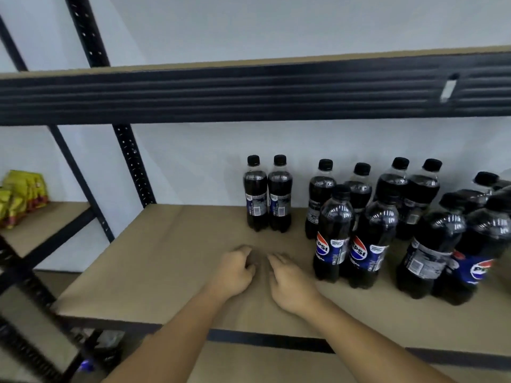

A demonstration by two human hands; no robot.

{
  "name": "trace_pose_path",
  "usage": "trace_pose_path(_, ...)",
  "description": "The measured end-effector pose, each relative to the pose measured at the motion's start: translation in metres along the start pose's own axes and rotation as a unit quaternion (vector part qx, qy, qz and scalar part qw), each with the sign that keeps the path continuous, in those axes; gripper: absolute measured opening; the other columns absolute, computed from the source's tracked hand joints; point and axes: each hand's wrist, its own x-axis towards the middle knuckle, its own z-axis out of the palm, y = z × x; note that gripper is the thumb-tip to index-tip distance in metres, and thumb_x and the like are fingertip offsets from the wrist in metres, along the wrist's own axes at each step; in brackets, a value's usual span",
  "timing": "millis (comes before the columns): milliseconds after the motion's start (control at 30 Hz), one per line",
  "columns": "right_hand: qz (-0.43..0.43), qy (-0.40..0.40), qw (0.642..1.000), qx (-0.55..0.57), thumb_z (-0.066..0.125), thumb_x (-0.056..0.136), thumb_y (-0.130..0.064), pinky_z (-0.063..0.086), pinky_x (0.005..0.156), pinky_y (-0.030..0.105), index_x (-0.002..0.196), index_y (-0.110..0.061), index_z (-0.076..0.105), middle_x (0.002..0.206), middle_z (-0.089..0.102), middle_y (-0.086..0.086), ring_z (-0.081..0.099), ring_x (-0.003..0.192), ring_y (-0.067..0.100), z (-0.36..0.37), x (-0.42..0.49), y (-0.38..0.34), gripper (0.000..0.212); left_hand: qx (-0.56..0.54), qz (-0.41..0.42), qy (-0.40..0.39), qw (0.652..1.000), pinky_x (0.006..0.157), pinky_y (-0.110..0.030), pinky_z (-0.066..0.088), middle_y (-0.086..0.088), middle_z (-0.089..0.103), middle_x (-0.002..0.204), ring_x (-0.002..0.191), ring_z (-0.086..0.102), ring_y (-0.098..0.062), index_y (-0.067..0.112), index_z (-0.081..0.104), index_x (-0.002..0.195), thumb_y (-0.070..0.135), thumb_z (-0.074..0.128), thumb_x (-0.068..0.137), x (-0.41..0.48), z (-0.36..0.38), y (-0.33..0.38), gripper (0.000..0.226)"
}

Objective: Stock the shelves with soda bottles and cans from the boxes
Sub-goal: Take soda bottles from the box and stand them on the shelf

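Bottles (333, 233) of dark cola with black caps, standing upright on the middle shelf (171, 261), toward its right and far side. Grouped in pairs, probably so that rows build from the back wall forward and labels face out where possible. Counted: two at far centre, touching side by side; four in the far row to their right; two nearer, Pepsi labels forward; at least four more at the right edge, though blur and cropping there leave the true number unsure. No cans in view, no boxes either.

Left hand (235, 272) and right hand (290, 286) both low over the bare board, near the front edge, just left of the nearer pair. Fingers curled loosely inward, tips close to the board or on it, holding nothing. Hands close together but apart. Likely between bottles, empty after a placement or ready to reach for more.

Further out: upper shelf (249, 92) overhead, dark steel uprights, yellow packets (22, 194) on a neighbouring shelf at far left.
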Motion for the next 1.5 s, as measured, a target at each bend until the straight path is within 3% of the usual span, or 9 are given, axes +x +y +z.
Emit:
trace_pose_path(333,-0.163,-0.065,0.985,-0.008,0.047,0.105,-0.030,0.026,0.116,0.026,0.148,-0.008,0.047,0.152,0.046,0.006,0.039,0.141,0.023,-0.040,-0.135,0.047,0.049,0.053,-0.053,0.042,0.996,0.089,-0.039,0.051,-0.009,0.067,0.117,0.106,0.065,-0.030,0.007,0.064,0.120,0.032,0.055,0.102,-0.162,0.025,0.088,0.032)
trace_pose_path(400,-0.192,-0.073,0.979,0.012,0.049,0.104,-0.028,0.030,0.113,0.026,0.146,-0.008,0.050,0.147,0.051,0.006,0.045,0.136,0.023,-0.051,-0.166,0.059,0.046,0.040,-0.074,0.062,0.994,0.097,-0.037,0.051,-0.008,0.067,0.129,0.117,0.063,-0.027,0.009,0.063,0.131,0.034,0.057,0.101,-0.195,0.035,0.116,0.039)
trace_pose_path(600,-0.226,-0.117,0.967,-0.005,0.047,0.106,-0.030,0.015,0.119,0.023,0.154,-0.013,0.040,0.158,0.040,0.001,0.032,0.147,0.016,-0.067,-0.259,0.095,0.051,0.041,-0.137,0.008,0.990,0.111,-0.027,0.037,-0.008,0.052,0.152,0.138,0.049,-0.024,0.012,0.049,0.150,0.038,0.058,0.102,-0.273,0.084,0.186,0.055)
trace_pose_path(833,-0.158,-0.219,0.962,-0.031,0.046,0.105,-0.038,0.037,0.110,0.033,0.153,-0.017,0.042,0.153,0.047,0.003,0.045,0.138,0.024,-0.024,-0.338,0.168,0.053,0.000,-0.189,-0.099,0.977,0.100,-0.036,0.048,-0.006,0.061,0.139,0.125,0.057,-0.026,0.014,0.052,0.147,0.038,0.058,0.102,-0.330,0.177,0.222,0.051)
trace_pose_path(967,-0.120,-0.310,0.942,-0.054,0.045,0.105,-0.042,0.044,0.107,0.043,0.154,-0.018,0.040,0.151,0.048,0.007,0.048,0.134,0.028,0.013,-0.376,0.212,0.055,-0.033,-0.230,-0.163,0.959,0.083,-0.047,0.055,-0.014,0.072,0.107,0.100,0.066,-0.033,0.010,0.064,0.123,0.046,0.059,0.096,-0.358,0.239,0.225,0.044)
trace_pose_path(1100,-0.069,-0.357,0.929,-0.063,0.045,0.104,-0.041,0.048,0.098,0.037,0.153,-0.018,0.041,0.148,0.052,0.006,0.053,0.128,0.026,0.059,-0.396,0.250,0.055,-0.062,-0.242,-0.209,0.945,0.084,-0.043,0.054,-0.010,0.069,0.114,0.107,0.064,-0.032,0.018,0.060,0.128,0.041,0.060,0.097,-0.369,0.294,0.222,0.039)
trace_pose_path(1267,-0.026,-0.401,0.914,-0.061,0.050,0.104,-0.034,0.031,0.058,0.021,0.148,-0.018,0.045,0.128,0.061,0.013,0.059,0.114,0.033,0.137,-0.398,0.293,0.047,-0.091,-0.276,-0.260,0.921,0.087,-0.040,0.055,-0.008,0.066,0.124,0.112,0.062,-0.028,0.019,0.055,0.140,0.041,0.060,0.097,-0.369,0.374,0.185,0.048)
trace_pose_path(1367,0.029,-0.410,0.911,-0.030,0.053,0.100,-0.035,0.043,0.067,0.030,0.130,-0.016,0.057,0.114,0.065,0.012,0.063,0.107,0.033,0.209,-0.389,0.328,0.035,-0.099,-0.312,-0.268,0.906,0.088,-0.040,0.055,-0.011,0.068,0.121,0.113,0.062,-0.030,0.015,0.059,0.136,0.042,0.060,0.095,-0.362,0.436,0.147,0.049)
trace_pose_path(1500,0.079,-0.426,0.901,-0.013,0.053,0.100,-0.035,0.052,0.091,0.040,0.140,-0.014,0.054,0.125,0.064,0.011,0.061,0.112,0.030,0.317,-0.376,0.370,0.045,-0.099,-0.330,-0.264,0.901,0.089,-0.037,0.049,-0.015,0.066,0.125,0.117,0.060,-0.035,0.015,0.058,0.135,0.043,0.060,0.096,-0.353,0.532,0.081,0.047)
